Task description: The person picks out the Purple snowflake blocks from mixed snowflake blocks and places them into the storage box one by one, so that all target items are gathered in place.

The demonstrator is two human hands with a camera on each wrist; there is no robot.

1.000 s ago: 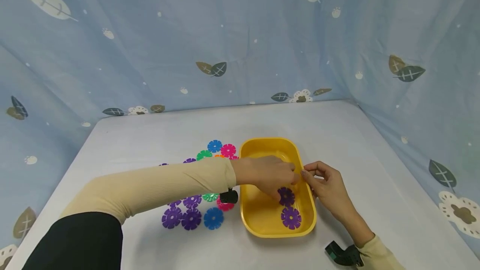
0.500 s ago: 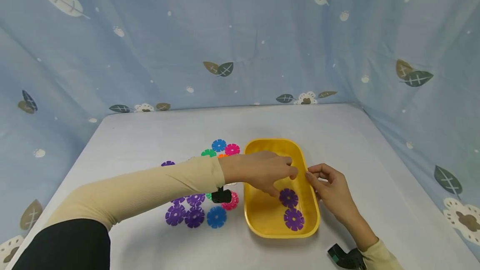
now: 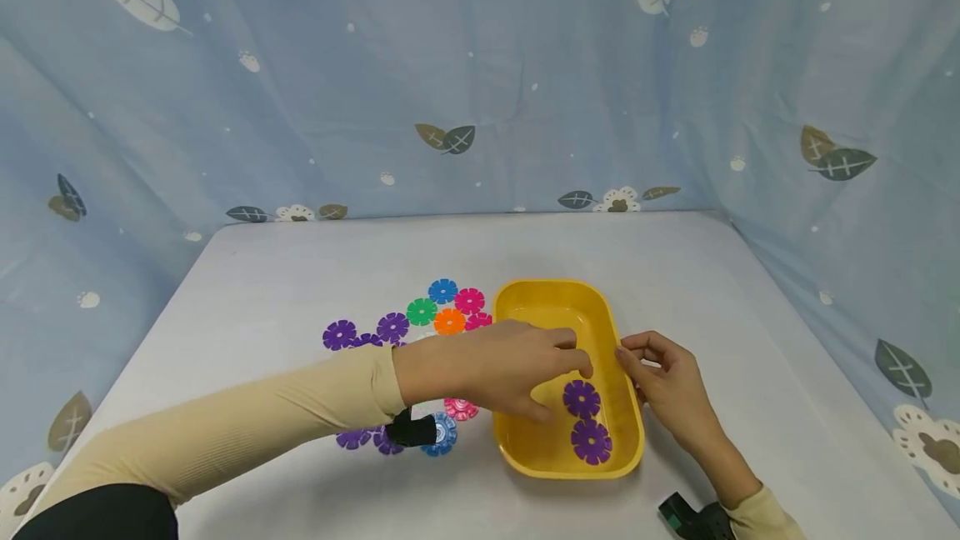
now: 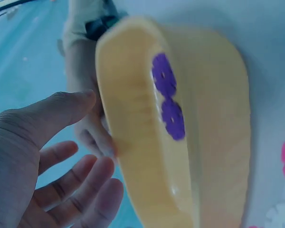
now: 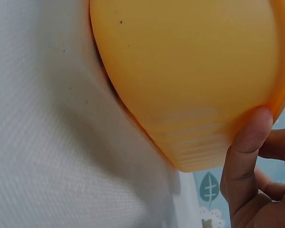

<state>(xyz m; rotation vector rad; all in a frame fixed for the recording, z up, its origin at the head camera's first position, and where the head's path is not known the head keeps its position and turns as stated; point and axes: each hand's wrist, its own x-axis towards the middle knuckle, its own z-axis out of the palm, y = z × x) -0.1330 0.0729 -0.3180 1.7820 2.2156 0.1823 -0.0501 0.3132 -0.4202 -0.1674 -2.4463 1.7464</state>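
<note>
Two purple flower discs (image 3: pixel 592 442) lie along the right edge of the yellow tray (image 3: pixel 521 450), well short of the worktop's far edge; I'd expect them light, stiff, slick, best pinched by their notches. Left hand (image 3: pixel 504 367) spread, holding nothing; right hand (image 3: pixel 672 386) pinching the tray's right rim.

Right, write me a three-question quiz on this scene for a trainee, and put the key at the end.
1. How many purple pieces show in the yellow tray?
2. Which does the right hand touch: A, a blue piece; B, the yellow tray; C, an orange piece?
3. True or false: the left hand is holding nothing.

Key: 1, two; 2, B; 3, true.
</note>
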